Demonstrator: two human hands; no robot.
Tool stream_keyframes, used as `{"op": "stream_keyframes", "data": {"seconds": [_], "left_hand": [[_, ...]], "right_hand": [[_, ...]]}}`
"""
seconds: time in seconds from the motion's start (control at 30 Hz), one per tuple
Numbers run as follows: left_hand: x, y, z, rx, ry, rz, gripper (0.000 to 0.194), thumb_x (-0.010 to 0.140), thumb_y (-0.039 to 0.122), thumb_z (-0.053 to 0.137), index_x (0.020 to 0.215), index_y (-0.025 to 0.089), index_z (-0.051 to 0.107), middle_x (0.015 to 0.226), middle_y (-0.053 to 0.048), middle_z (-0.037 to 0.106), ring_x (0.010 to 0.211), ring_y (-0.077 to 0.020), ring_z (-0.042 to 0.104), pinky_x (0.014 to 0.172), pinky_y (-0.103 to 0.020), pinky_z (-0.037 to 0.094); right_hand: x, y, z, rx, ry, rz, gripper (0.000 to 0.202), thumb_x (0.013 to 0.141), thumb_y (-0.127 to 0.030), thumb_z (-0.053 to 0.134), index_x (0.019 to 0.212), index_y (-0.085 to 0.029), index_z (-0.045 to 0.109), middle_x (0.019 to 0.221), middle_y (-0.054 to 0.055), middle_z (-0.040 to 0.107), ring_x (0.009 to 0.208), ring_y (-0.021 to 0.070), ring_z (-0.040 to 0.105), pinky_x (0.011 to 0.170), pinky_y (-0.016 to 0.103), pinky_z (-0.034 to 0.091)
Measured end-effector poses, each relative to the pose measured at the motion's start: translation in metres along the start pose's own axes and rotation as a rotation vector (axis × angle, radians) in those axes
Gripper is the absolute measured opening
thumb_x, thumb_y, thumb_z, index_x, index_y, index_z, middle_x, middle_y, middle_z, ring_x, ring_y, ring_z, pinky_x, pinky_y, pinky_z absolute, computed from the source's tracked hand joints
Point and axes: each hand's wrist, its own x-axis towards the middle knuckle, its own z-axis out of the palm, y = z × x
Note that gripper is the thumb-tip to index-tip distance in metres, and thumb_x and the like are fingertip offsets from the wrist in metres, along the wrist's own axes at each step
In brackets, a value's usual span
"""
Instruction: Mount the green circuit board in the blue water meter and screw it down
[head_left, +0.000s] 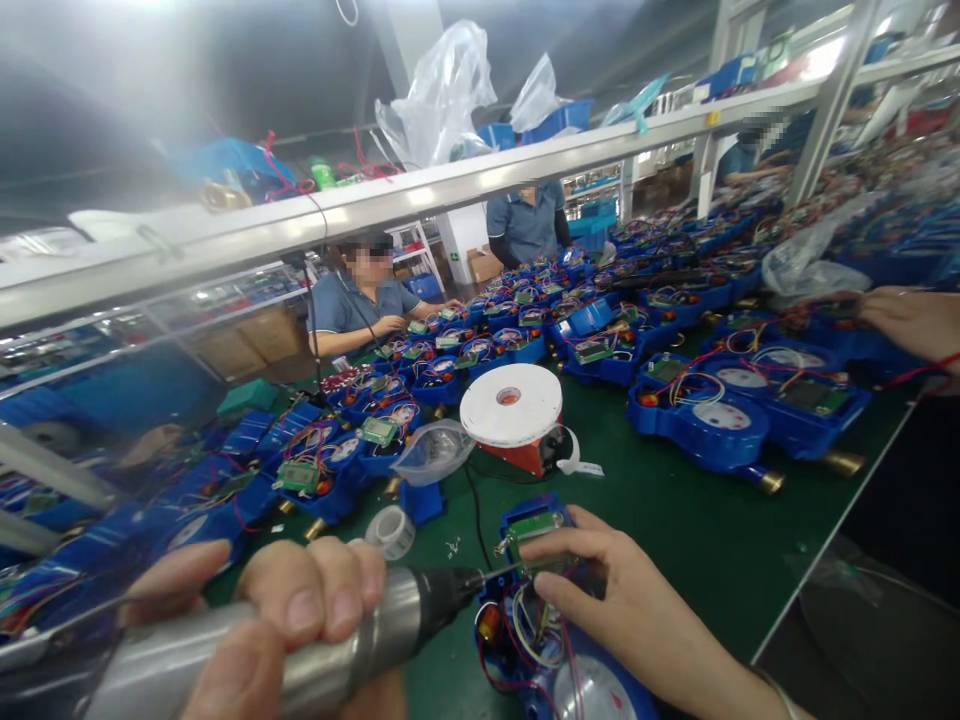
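My left hand [315, 600] is wrapped around a silver electric screwdriver [352, 645] with a black nose. Its thin bit points right and reaches the green circuit board [536, 525] in the upper compartment of a blue water meter [517, 640]. From the right, my right hand [622, 590] holds the meter at that compartment, index finger and thumb on either side of the bit's tip. Coloured wires and a round dial lie in the meter's lower part. Exactly where the tip meets the board is hidden by the fingers.
Behind the meter stands a white label reel [511, 405] on a red base. A tape roll [391, 531], a plastic bag [435, 450] and loose screws [453, 547] lie nearby. Many blue meters [705, 415] cover the green bench [600, 510]. Co-workers sit beyond; another person's hand [915, 320] is at right.
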Motion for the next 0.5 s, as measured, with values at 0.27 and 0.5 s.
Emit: {"op": "stream_keyframes", "data": {"seconds": [0.27, 0.5], "left_hand": [[-0.016, -0.001, 0.031, -0.017, -0.082, 0.049, 0.033, 0.075, 0.023, 0.069, 0.105, 0.024, 0.056, 0.06, 0.006, 0.044, 0.05, -0.0083, 0.038, 0.049, -0.019, 0.048], [-0.018, 0.001, 0.03, 0.004, -0.07, 0.031, 0.034, 0.073, 0.026, 0.071, 0.104, 0.024, 0.056, 0.06, 0.006, 0.043, 0.049, -0.0085, 0.037, 0.048, -0.02, 0.047]], "right_hand": [[0.0, -0.003, 0.002, 0.049, 0.052, -0.103, 0.012, 0.084, -0.032, 0.064, 0.085, -0.024, 0.074, 0.104, 0.006, 0.069, 0.124, 0.0319, 0.047, 0.108, 0.049, 0.029], [0.0, -0.001, 0.006, 0.025, 0.085, -0.149, 0.007, 0.081, -0.023, 0.069, 0.074, -0.024, 0.07, 0.083, 0.0, 0.067, 0.101, 0.0238, 0.057, 0.109, 0.044, 0.024]]}}
